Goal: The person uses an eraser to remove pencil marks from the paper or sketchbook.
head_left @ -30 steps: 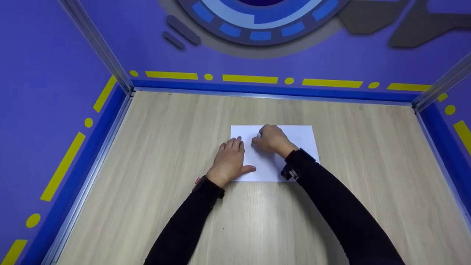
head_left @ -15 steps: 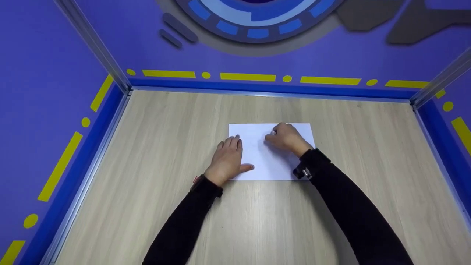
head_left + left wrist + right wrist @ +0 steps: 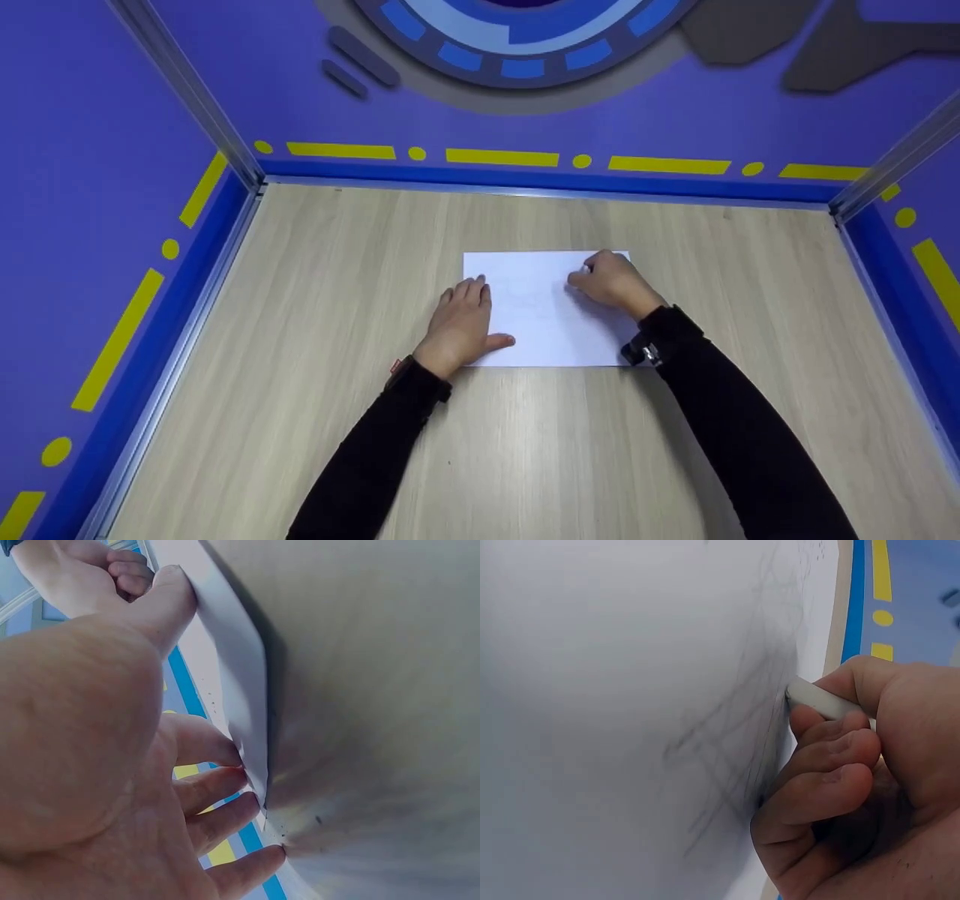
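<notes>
A white sheet of paper (image 3: 536, 330) lies on the wooden table. My left hand (image 3: 455, 330) rests flat on its left side, fingers straight and thumb stretched out over the sheet. Near the far right part of the paper, my right hand (image 3: 616, 283) pinches a small white eraser (image 3: 821, 699), its tip dark with smudges and right at the sheet. Faint, smeared grey pencil lines (image 3: 724, 709) cross the paper in the right wrist view. The left wrist view shows the paper's near edge (image 3: 244, 652) under the left thumb.
Light wood tabletop (image 3: 360, 300) surrounds the sheet. Blue-purple panels (image 3: 525, 127) with yellow dashes close off the back and sides, joined by metal rails (image 3: 187, 82). Small dark crumbs (image 3: 817, 551) lie toward the far part of the paper.
My right hand has slid rightward across the paper with the eraser, from near the left hand to the far right part. The left hand stays on the sheet.
</notes>
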`<state>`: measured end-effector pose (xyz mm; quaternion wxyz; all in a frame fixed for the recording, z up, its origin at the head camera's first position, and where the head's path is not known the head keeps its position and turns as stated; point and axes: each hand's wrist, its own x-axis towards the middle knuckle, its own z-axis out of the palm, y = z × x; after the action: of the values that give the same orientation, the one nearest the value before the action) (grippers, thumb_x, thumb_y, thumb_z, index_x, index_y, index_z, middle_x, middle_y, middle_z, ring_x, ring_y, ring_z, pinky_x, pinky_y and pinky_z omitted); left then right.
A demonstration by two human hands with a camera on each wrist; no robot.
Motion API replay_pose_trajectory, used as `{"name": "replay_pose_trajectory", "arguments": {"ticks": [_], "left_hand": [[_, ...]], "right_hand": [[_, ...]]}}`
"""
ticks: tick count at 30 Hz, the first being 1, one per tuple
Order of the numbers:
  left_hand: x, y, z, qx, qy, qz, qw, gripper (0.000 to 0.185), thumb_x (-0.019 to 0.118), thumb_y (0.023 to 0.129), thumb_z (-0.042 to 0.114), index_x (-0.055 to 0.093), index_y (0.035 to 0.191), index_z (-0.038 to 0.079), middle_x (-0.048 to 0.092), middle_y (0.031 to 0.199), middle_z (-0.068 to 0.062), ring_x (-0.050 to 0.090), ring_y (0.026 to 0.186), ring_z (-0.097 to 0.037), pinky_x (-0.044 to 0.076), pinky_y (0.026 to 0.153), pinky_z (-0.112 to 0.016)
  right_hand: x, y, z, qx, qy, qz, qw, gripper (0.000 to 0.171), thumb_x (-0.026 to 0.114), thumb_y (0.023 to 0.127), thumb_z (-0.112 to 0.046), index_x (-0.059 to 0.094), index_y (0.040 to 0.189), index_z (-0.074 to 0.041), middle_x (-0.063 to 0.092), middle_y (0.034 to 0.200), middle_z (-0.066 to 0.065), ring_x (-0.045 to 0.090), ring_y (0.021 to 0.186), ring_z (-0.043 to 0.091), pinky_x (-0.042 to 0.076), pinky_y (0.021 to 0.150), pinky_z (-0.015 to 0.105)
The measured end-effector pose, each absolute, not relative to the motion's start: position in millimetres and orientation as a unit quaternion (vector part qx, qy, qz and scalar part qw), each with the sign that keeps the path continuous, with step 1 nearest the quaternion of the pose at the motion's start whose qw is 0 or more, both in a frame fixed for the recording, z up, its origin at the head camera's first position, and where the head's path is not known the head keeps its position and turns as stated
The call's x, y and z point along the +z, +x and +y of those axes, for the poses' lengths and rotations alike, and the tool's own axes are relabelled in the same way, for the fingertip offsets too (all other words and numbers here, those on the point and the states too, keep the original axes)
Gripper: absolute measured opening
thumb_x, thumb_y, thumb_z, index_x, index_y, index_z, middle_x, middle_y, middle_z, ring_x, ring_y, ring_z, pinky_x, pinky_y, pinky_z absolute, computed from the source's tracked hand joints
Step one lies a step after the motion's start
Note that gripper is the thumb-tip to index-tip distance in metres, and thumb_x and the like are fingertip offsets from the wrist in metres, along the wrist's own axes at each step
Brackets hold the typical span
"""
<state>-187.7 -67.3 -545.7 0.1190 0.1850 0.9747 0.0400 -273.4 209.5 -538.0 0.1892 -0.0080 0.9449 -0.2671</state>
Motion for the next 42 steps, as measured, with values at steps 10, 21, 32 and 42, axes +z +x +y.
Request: {"name": "replay_pose_trajectory", "arguments": {"ticks": [10, 21, 32, 42], "left_hand": [[-546, -187, -65, 0.045, 0.184, 0.975, 0.12, 0.105, 0.052, 0.087, 0.075, 0.025, 0.156, 0.0, 0.021, 0.166, -0.017, 0.02, 0.153, -0.032, 0.024, 0.123, -0.05], [-547, -186, -64, 0.043, 0.188, 0.974, 0.118, 0.105, 0.05, 0.087, 0.075, 0.026, 0.156, 0.001, 0.022, 0.166, -0.016, 0.02, 0.154, -0.031, 0.024, 0.123, -0.05], [-543, -187, -61, 0.046, 0.184, 0.974, 0.126, 0.105, 0.052, 0.087, 0.074, 0.024, 0.157, 0.001, 0.019, 0.166, -0.015, 0.018, 0.155, -0.031, 0.022, 0.124, -0.05], [-546, -188, -66, 0.045, 0.182, 0.974, 0.127, 0.106, 0.051, 0.086, 0.075, 0.024, 0.157, 0.001, 0.019, 0.167, -0.016, 0.018, 0.155, -0.032, 0.022, 0.124, -0.051]], "right_hand": [[-537, -270, 246, -0.275, 0.03, 0.94, 0.2, 0.071, 0.061, 0.09, -0.043, 0.051, 0.139, 0.007, 0.052, 0.142, 0.026, 0.054, 0.116, 0.033, 0.047, 0.106, 0.051], [-537, -265, 265, -0.276, 0.038, 0.942, 0.186, 0.065, 0.059, 0.091, -0.04, 0.054, 0.137, 0.006, 0.055, 0.135, 0.022, 0.054, 0.107, 0.03, 0.051, 0.095, 0.045], [-531, -259, 251, -0.267, 0.023, 0.952, 0.149, 0.041, 0.059, 0.091, -0.04, 0.065, 0.088, 0.0, 0.056, 0.081, 0.01, 0.054, 0.074, 0.024, 0.04, 0.059, 0.03], [-530, -268, 193, -0.289, -0.026, 0.945, 0.151, 0.036, 0.06, 0.088, -0.037, 0.048, 0.062, -0.016, 0.051, 0.061, -0.001, 0.048, 0.056, 0.017, 0.04, 0.052, 0.03]]}}
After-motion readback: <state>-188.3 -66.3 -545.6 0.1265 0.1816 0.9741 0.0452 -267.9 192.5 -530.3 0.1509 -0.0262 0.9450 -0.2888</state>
